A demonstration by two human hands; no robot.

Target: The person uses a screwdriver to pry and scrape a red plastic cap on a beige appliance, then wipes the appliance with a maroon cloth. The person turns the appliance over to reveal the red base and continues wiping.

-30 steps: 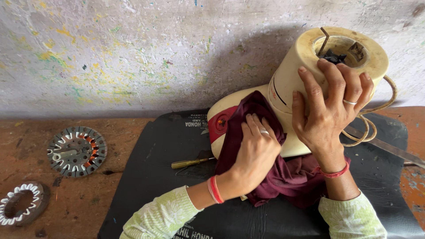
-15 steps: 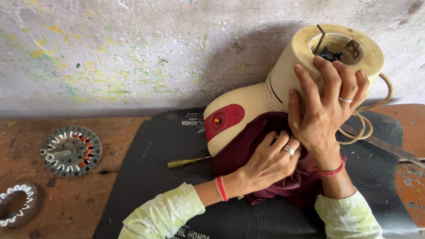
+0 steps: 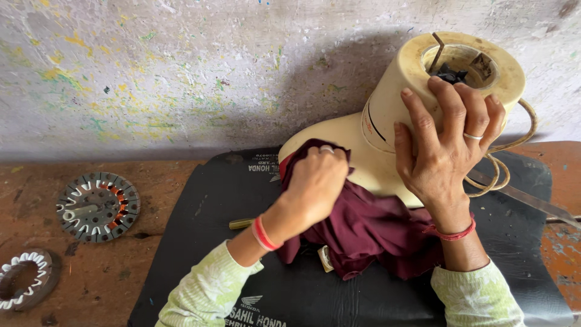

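- Beneath both hands, a black mat [image 3: 242,206] is lying on a reddish-brown worktop [image 3: 151,175], and its printed edge is reaching toward the person's sleeves.
- Behind the hands, a pale wall [image 3: 181,66] flecked with yellow and green paint is filling the upper part of the view.
- Under the right hand [image 3: 445,160], a cream-coloured mixer base [image 3: 387,121] is lying tilted on its side on the mat, its open round end pointing up and to the right.
- Between the two hands, a maroon cloth [image 3: 369,227] is spreading from the mixer base down over the mat toward the right wrist.
- Gripping the upper part of the mixer base, the right hand is spreading its fingers over the rim and holding it firmly; a ring is showing on one finger and a red thread on the wrist.
- Left of that hand and apart from it, the left hand [image 3: 318,181] is closing into a fist on a bunch of the maroon cloth and pressing it against the lower part of the mixer base; red bangles are circling its wrist.
- Right of the right hand, a beige cord [image 3: 505,163] is looping beside the mixer base.
- Far left of the left hand, a round grey metal disc [image 3: 98,206] with red and white slots is resting on the worktop.
- Nearer the bottom-left corner, a toothed metal ring [image 3: 24,280] is lying flat.
- Just below the left wrist, a yellowish tool handle [image 3: 241,223] is poking out on the mat.
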